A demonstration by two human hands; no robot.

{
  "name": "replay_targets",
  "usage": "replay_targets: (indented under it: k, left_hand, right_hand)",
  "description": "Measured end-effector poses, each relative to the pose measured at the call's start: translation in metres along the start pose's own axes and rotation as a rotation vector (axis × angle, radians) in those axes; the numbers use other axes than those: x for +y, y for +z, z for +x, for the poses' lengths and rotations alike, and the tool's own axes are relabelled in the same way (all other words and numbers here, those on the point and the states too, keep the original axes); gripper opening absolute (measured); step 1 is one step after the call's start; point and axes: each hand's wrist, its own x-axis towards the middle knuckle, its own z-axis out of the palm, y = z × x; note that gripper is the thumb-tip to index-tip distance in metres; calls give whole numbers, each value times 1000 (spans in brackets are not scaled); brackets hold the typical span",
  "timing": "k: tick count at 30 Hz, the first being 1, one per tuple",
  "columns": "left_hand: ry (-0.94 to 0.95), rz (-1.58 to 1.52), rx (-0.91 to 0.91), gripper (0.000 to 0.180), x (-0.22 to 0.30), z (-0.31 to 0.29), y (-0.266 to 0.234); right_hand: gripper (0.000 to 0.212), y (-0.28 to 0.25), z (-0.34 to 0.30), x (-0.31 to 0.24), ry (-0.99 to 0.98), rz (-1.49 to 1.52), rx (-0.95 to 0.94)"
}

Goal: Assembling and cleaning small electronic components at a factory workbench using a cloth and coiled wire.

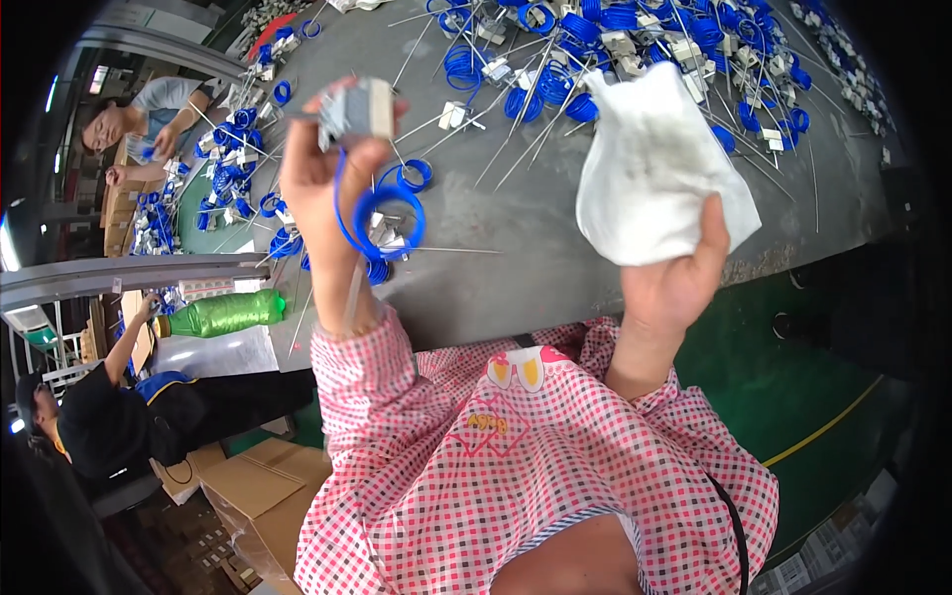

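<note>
My left hand (322,203) is raised over the left part of the table, its fingers closed round a small grey-and-cream box-shaped thermostat (359,111). From it hangs a loop of blue coiled tube (418,223), with a thin metal rod pointing right. A white cloth (650,149), with a greyish smudge on it, is gripped at its lower edge by my right hand (674,283), thumb on top. Cloth and thermostat are well apart. The fingers of my right hand are mostly hidden under the cloth.
Many similar thermostats with blue coils (555,79) lie heaped along the back of the grey table (496,288); more sit at the left. A green bottle (228,313) lies beyond the metal rail. Two co-workers are at the left. Cardboard boxes (263,481) stand at lower left.
</note>
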Motion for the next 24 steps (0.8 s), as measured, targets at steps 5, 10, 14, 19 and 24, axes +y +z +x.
replay_targets:
  k: [5, 10, 14, 19, 24]
  left_hand:
    - [-74, 48, 1, 51, 4, -55, 31]
    - [-116, 76, 126, 49, 13, -86, 47]
    - [-174, 135, 281, 44, 18, -94, 44]
    - [-223, 187, 357, 40, 21, -94, 41]
    - [-194, 189, 374, 39, 14, -93, 40]
  right_hand:
    - [46, 10, -23, 38, -205, -863, -43]
    - [21, 28, -33, 59, -479, -1247, -351]
    - [25, 26, -37, 60, -507, -1357, -548]
    - [26, 31, -44, 61, -396, -1268, -525]
    - [25, 35, -43, 63, -400, -1272, -494]
